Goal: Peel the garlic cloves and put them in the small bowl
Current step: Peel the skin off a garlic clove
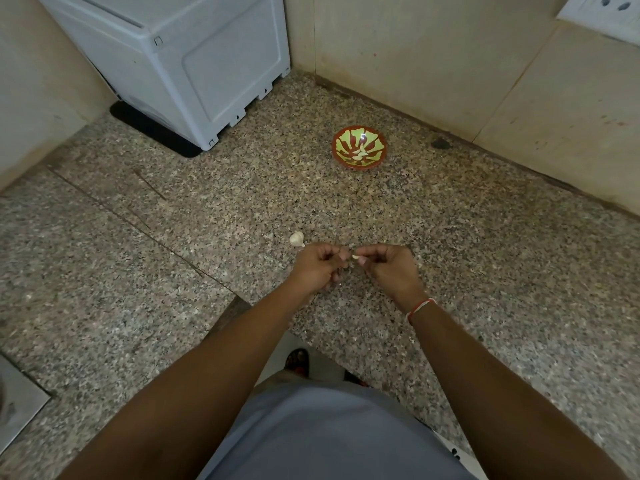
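Observation:
A small garlic clove (355, 257) is held between my two hands over the speckled granite counter (485, 258). My left hand (317, 268) pinches it from the left and my right hand (388, 268) pinches it from the right, fingers curled. A garlic bulb piece (297, 239) lies on the counter just left of my left hand. The small red bowl with a green pattern (341, 136) stands farther back, holding a few pale peeled cloves (359, 154).
A white appliance (194, 60) on a black mat (152, 133) fills the back left corner. Beige walls close the back and right, with a socket plate (602, 12) top right. A steel sink edge (20, 407) shows at the lower left.

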